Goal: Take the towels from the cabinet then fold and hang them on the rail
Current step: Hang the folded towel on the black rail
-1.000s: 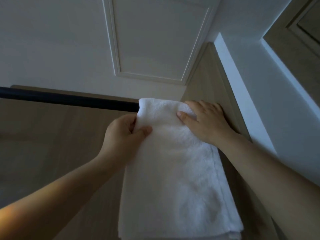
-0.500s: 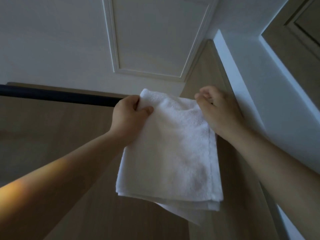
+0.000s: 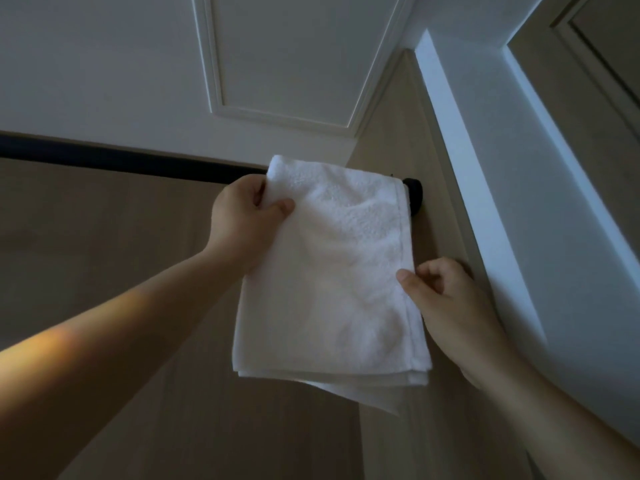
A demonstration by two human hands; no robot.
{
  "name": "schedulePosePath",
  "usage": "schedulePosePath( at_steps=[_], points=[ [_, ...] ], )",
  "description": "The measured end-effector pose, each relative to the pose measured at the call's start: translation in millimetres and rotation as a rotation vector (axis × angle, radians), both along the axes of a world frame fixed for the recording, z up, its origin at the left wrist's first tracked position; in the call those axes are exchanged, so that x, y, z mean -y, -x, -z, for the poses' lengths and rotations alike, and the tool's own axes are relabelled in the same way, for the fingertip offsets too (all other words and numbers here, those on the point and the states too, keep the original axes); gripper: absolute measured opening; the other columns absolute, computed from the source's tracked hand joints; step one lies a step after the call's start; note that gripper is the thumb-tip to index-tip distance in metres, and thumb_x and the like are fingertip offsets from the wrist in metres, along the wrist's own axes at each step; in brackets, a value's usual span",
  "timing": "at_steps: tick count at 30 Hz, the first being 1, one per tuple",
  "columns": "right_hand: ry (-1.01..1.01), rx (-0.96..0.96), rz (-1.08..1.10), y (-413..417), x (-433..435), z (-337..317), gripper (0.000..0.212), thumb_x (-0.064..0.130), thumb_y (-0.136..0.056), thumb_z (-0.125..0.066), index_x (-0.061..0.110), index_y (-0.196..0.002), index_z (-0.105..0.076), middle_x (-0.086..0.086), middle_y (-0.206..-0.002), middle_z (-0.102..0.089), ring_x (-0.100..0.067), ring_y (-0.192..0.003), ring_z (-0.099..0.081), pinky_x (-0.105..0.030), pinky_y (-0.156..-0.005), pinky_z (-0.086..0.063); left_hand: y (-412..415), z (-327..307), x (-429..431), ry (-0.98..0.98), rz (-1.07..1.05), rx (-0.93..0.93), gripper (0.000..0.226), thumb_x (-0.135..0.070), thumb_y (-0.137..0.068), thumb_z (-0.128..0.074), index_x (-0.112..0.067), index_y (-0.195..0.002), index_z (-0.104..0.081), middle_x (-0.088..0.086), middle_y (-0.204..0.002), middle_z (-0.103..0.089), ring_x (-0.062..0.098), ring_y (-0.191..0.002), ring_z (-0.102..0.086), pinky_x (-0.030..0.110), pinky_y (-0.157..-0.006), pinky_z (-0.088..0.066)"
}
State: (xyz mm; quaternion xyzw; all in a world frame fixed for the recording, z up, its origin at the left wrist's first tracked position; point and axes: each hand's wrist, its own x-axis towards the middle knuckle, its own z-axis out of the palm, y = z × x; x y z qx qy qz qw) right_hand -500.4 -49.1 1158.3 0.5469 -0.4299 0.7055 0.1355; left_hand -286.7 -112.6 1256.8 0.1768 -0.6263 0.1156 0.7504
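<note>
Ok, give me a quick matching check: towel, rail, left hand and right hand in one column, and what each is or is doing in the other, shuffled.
Column 1
1. towel
2. rail
3. left hand
4. right hand

Column 2
A. thumb on the towel's right edge, partway down
B. dark, runs along the wall
C. white, folded, draped over the rail's right end
D. grips the towel's top left corner

Pairs: 1-C, 2-B, 3-D, 4-A
</note>
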Motion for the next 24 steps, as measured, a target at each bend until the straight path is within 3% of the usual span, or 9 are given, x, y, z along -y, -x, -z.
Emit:
schedulePosePath(
  at_steps=[2, 3, 5, 6, 9, 11, 15, 20, 24],
  points=[
    [-0.034, -0.006, -0.035, -2.6, -3.5, 9.9, 0.023, 0.042, -0.094, -0.057, 0.020, -0.090, -0.063, 0.005, -0.081, -0.064, -0.013, -0.075, -0.062, -0.018, -0.058, -0.045, 0.3, 1.0, 0.1, 0.002, 0.003, 0.005, 0.018, -0.024, -0.084, -0.069, -0.008, -0.080, -0.063, -0.001, -0.071, -0.062, 0.010, -0.063, -0.053, 0.015, -0.050, -0.037],
    [-0.069, 0.012, -0.086, -3.6, -4.0, 14.3, 0.027, 0.042, -0.095, -0.056, 0.018, -0.087, -0.066, -0.002, -0.083, -0.068, -0.019, -0.078, -0.065, -0.019, -0.065, -0.051, 0.5, 1.5, 0.0, 0.001, 0.002, 0.004, 0.018, -0.024, -0.084, -0.069, -0.009, -0.078, -0.062, -0.004, -0.068, -0.059, 0.008, -0.060, -0.050, 0.010, -0.047, -0.034],
    [-0.167, 0.110, -0.229, -5.9, -5.5, 22.0, 0.027, 0.040, -0.096, -0.056, 0.017, -0.095, -0.069, -0.011, -0.099, -0.071, -0.026, -0.094, -0.067, -0.038, -0.092, -0.052, 0.8, 2.7, -0.2, -0.003, -0.004, -0.005, 0.017, -0.024, -0.084, -0.069, -0.008, -0.080, -0.063, -0.005, -0.068, -0.058, 0.005, -0.058, -0.048, 0.007, -0.044, -0.034],
    [-0.231, 0.157, -0.323, -7.2, -6.9, 24.9, 0.025, 0.040, -0.096, -0.056, 0.019, -0.100, -0.070, -0.009, -0.102, -0.072, -0.025, -0.098, -0.068, -0.045, -0.096, -0.051, 0.6, 3.2, -0.2, -0.004, -0.006, -0.010, 0.018, -0.025, -0.084, -0.069, -0.007, -0.083, -0.064, -0.004, -0.071, -0.060, 0.005, -0.059, -0.049, 0.007, -0.044, -0.034],
    [-0.412, 0.264, -0.681, -9.1, -11.7, 30.9, 0.031, 0.039, -0.096, -0.054, 0.016, -0.113, -0.067, -0.002, -0.107, -0.075, -0.021, -0.102, -0.070, -0.044, -0.099, -0.051, -0.7, 5.3, -0.7, -0.007, -0.004, -0.015, 0.020, -0.026, -0.084, -0.069, -0.007, -0.087, -0.066, 0.001, -0.076, -0.064, 0.008, -0.063, -0.052, 0.012, -0.049, -0.037],
    [-0.456, 0.302, -0.791, -9.3, -14.2, 33.2, 0.032, 0.037, -0.096, -0.053, 0.014, -0.113, -0.067, -0.004, -0.108, -0.075, -0.021, -0.103, -0.071, -0.041, -0.097, -0.052, -1.3, 7.2, -2.2, -0.013, -0.015, -0.012, 0.021, -0.026, -0.084, -0.068, -0.005, -0.085, -0.064, 0.001, -0.075, -0.061, 0.010, -0.062, -0.050, 0.020, -0.053, -0.038],
    [-0.343, 0.287, -0.783, -9.8, -10.9, 38.4, 0.029, 0.027, -0.097, -0.054, 0.005, -0.108, -0.068, -0.008, -0.105, -0.075, -0.018, -0.097, -0.072, -0.031, -0.085, -0.054, -4.5, 16.6, -5.7, -0.112, -0.003, 0.043, 0.027, -0.032, -0.088, -0.065, -0.005, -0.087, -0.065, 0.003, -0.080, -0.064, 0.016, -0.070, -0.058, 0.027, -0.057, -0.042],
    [-0.241, 0.190, -0.574, -7.0, -6.9, 42.5, 0.025, 0.026, -0.093, -0.061, 0.005, -0.091, -0.074, -0.008, -0.095, -0.077, -0.023, -0.093, -0.073, -0.042, -0.095, -0.052, -13.1, 52.2, -6.2, -0.288, 0.128, 0.176, 0.035, -0.046, -0.091, -0.058, -0.014, -0.090, -0.072, -0.002, -0.083, -0.073, 0.014, -0.075, -0.070, 0.032, -0.070, -0.058],
    [-0.192, 0.210, -0.649, -3.1, -9.1, 28.7, 0.024, 0.024, -0.092, -0.061, 0.007, -0.106, -0.071, -0.009, -0.102, -0.076, -0.023, -0.094, -0.073, -0.042, -0.087, -0.055, -11.8, 44.0, -13.9, -0.257, 0.162, 0.123, 0.024, -0.034, -0.090, -0.065, -0.010, -0.093, -0.069, 0.001, -0.085, -0.072, 0.017, -0.078, -0.070, 0.033, -0.069, -0.058]
  ],
)
